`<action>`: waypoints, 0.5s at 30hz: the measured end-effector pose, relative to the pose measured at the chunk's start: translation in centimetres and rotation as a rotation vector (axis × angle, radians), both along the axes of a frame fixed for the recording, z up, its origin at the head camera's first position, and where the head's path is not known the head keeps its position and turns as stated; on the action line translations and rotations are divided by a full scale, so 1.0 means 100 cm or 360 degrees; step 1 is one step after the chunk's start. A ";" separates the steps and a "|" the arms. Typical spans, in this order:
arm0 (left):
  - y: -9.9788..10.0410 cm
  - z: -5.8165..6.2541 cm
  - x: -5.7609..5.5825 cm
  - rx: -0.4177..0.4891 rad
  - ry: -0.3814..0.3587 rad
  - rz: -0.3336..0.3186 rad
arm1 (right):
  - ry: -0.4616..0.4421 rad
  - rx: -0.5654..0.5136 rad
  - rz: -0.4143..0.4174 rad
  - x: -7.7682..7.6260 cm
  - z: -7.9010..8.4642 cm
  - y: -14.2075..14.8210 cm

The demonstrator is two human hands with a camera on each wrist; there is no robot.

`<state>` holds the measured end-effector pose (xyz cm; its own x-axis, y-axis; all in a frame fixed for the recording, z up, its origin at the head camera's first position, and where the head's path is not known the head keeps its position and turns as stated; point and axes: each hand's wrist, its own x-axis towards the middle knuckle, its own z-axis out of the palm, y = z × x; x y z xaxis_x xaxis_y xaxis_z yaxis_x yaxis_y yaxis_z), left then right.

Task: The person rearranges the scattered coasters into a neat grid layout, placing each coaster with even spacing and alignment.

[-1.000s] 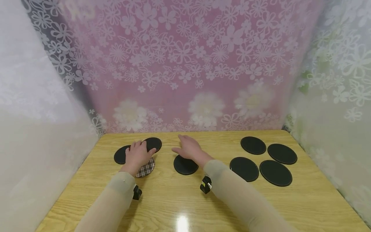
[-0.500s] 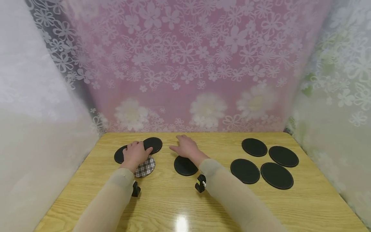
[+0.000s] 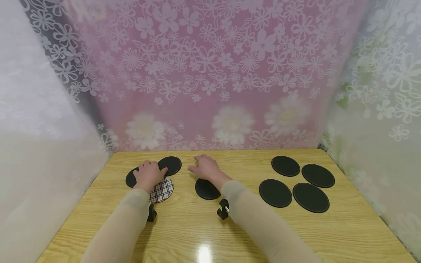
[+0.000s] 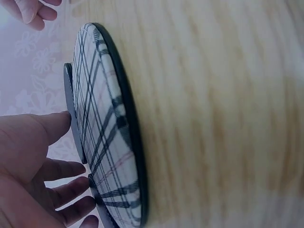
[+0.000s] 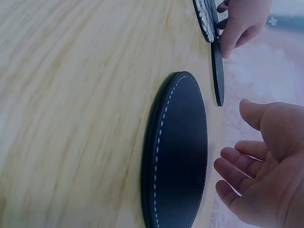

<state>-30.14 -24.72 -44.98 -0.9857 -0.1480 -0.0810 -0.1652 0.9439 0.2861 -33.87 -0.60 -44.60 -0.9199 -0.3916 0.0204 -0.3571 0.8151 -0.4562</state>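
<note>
My left hand (image 3: 148, 176) reaches over three round coasters lying close together on the left. One is a plaid coaster (image 3: 163, 190); behind it lie a black coaster (image 3: 131, 179) and another black coaster (image 3: 171, 165). In the left wrist view the fingers (image 4: 71, 190) are loosely bent, and the thumb and fingertips touch or nearly touch the black coasters. My right hand (image 3: 208, 168) is held just beyond a single black coaster with white stitching (image 5: 183, 152) in the middle of the table. Its fingers are relaxed, with nothing between them.
Several more black coasters lie flat on the right of the wooden table (image 3: 184, 233), among them a near one (image 3: 275, 193) and a far one (image 3: 285, 166). A pink floral curtain (image 3: 210, 73) hangs behind the table's back edge, with pale curtains at both sides.
My right hand has shifted slightly left, uncovering a little of the table. The left hand has moved slightly left, showing more of the plaid coaster. The coasters keep their places.
</note>
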 end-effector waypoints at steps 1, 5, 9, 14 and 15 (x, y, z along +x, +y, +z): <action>0.000 0.000 0.000 -0.0007 0.0000 0.0001 | 0.0003 -0.0001 0.0010 0.000 0.000 -0.001; 0.001 0.001 -0.001 -0.0039 0.0003 0.0002 | -0.0004 -0.0018 0.0052 0.001 0.003 -0.004; 0.005 0.004 0.000 -0.0078 0.0036 0.0000 | -0.0027 -0.0053 0.0086 0.001 0.005 -0.008; 0.004 0.002 -0.005 -0.0065 0.0056 0.0032 | -0.0046 -0.0060 0.0100 -0.001 0.004 -0.015; 0.004 0.001 -0.006 -0.0057 0.0057 0.0035 | -0.0044 -0.0053 0.0103 -0.001 0.004 -0.016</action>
